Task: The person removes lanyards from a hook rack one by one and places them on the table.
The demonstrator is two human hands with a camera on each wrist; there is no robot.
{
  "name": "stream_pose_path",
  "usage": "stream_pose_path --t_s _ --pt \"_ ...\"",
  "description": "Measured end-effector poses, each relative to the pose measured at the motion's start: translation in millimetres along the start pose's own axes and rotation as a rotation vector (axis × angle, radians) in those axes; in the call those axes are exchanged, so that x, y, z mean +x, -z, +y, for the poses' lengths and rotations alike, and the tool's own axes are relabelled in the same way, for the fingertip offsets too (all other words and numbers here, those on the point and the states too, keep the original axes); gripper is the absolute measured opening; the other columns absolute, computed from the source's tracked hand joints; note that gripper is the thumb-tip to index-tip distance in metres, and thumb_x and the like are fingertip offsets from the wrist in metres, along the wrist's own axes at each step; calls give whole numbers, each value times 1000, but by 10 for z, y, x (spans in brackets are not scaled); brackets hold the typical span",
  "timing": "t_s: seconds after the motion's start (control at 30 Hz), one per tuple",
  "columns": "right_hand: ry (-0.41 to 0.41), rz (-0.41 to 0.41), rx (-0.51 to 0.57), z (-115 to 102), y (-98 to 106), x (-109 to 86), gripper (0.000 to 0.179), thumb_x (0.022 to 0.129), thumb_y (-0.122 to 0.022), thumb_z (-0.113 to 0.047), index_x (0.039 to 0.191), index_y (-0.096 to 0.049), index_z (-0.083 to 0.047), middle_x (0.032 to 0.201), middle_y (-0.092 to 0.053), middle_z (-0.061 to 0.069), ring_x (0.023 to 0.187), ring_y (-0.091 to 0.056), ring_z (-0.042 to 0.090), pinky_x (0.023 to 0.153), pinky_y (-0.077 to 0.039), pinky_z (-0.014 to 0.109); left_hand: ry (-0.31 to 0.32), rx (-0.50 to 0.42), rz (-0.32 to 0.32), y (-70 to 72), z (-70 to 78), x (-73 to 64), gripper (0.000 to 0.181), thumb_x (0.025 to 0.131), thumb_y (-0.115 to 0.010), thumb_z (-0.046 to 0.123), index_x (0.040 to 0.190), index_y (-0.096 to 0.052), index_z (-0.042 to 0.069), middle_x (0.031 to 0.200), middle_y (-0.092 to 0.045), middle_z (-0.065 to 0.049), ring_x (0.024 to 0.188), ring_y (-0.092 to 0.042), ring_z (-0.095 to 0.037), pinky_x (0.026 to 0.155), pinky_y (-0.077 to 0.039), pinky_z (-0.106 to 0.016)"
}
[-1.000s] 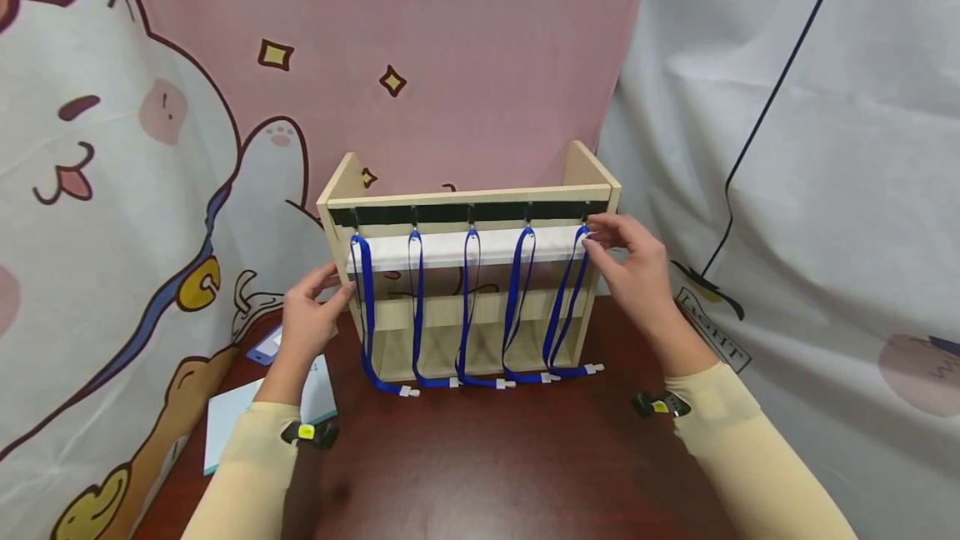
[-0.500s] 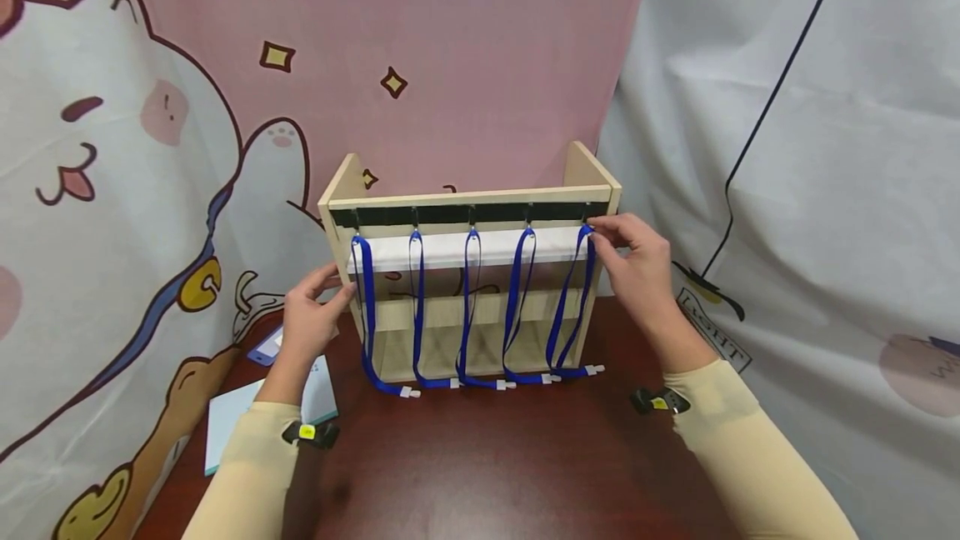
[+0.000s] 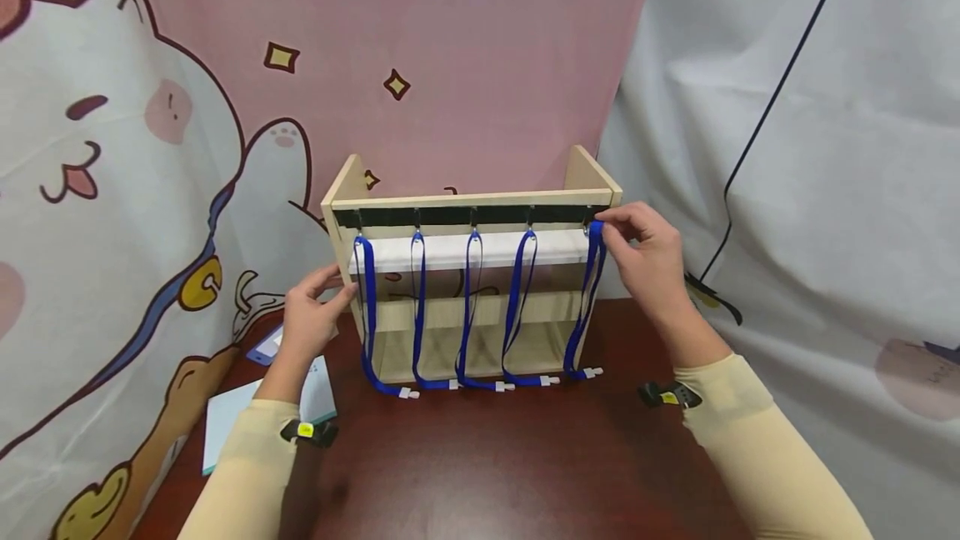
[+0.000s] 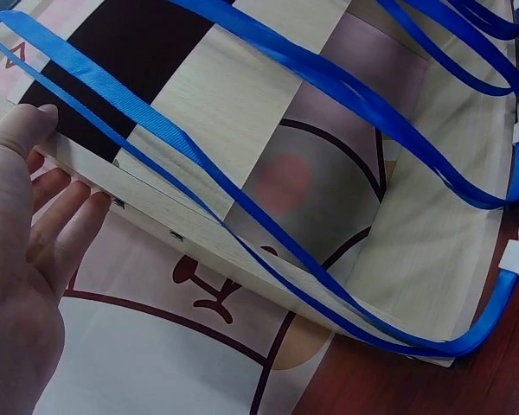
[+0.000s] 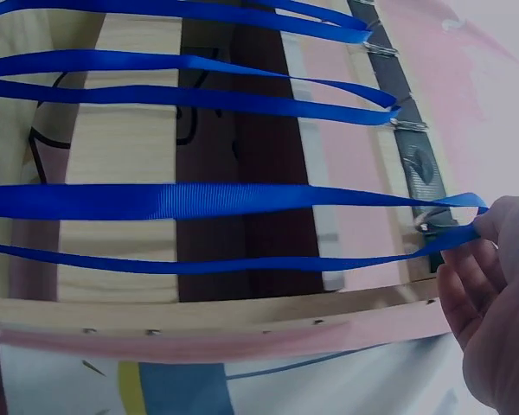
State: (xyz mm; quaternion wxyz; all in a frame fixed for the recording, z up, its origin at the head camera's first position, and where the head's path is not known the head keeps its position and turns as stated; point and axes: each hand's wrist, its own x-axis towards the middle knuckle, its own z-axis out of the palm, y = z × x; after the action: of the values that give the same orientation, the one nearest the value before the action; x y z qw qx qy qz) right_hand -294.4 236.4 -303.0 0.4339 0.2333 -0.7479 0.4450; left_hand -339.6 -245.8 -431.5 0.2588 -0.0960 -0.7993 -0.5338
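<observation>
A small wooden shelf [image 3: 491, 307] stands on the table, with blue lanyards hanging from metal hooks along its black strip [image 3: 446, 214]. My right hand [image 3: 651, 257] pinches the top of the rightmost lanyard [image 5: 242, 201] between thumb and fingers. That loop's top sits just right of its hook [image 5: 432, 223], drawn up past it in the right wrist view. Its white clip [image 3: 592, 372] rests low by the shelf's front. My left hand [image 3: 310, 315] holds the shelf's left side panel [image 4: 147, 192], thumb at the front edge and fingers behind.
Several other lanyards, such as the leftmost one [image 3: 369, 298], hang with their clips on the dark red table [image 3: 480, 457]. A light blue and white booklet [image 3: 321, 390] and a blue card [image 3: 262, 350] lie at the left. Printed curtains [image 3: 480, 65] enclose the table.
My right hand has moved slightly right and up, pulling the rightmost lanyard's top right of its hook; its two straps have drawn together. The left hand stays in place.
</observation>
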Motion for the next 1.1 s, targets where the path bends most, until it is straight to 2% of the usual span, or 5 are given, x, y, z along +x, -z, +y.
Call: stream_pose_path --t_s 0.3,0.5,0.7,0.9,1.1 --pt "-15 17 3 -22 179 132 10 102 -69 9 105 -79 9 95 -72 17 78 -60 6 72 -47 18 25 4 -21 11 -14 -1 48 103 -83 34 148 -73 17 138 -73 -9 127 -68 -29 83 -57 -14" --pt "-85 75 -2 9 345 300 13 104 -69 2 108 -79 9 90 -70 2 73 -61 7 66 -46 19 30 7 -23 23 -14 2 51 103 -82 35 150 -71 17 138 -73 -11 128 -68 -31 83 -57 -14" --pt "-153 97 11 163 554 489 20 107 -67 -4 113 -78 11 88 -74 -4 73 -66 17 67 -53 17 39 12 -21 24 -6 14 50 103 -82 36 149 -72 19 139 -73 -9 128 -68 -29 83 -58 -16" --pt "-261 91 -51 450 716 673 22 108 -67 -11 118 -79 4 90 -76 -9 78 -70 12 68 -53 14 27 -17 -25 38 -30 -4 50 103 -83 34 150 -72 19 138 -73 -10 127 -68 -29 82 -60 -16" --pt "-321 56 -105 738 860 840 22 107 -68 -15 119 -81 -2 92 -77 -12 81 -71 9 68 -53 15 31 -19 -19 15 -28 -8 50 103 -83 33 149 -72 19 137 -73 -10 126 -68 -29 79 -61 -17"
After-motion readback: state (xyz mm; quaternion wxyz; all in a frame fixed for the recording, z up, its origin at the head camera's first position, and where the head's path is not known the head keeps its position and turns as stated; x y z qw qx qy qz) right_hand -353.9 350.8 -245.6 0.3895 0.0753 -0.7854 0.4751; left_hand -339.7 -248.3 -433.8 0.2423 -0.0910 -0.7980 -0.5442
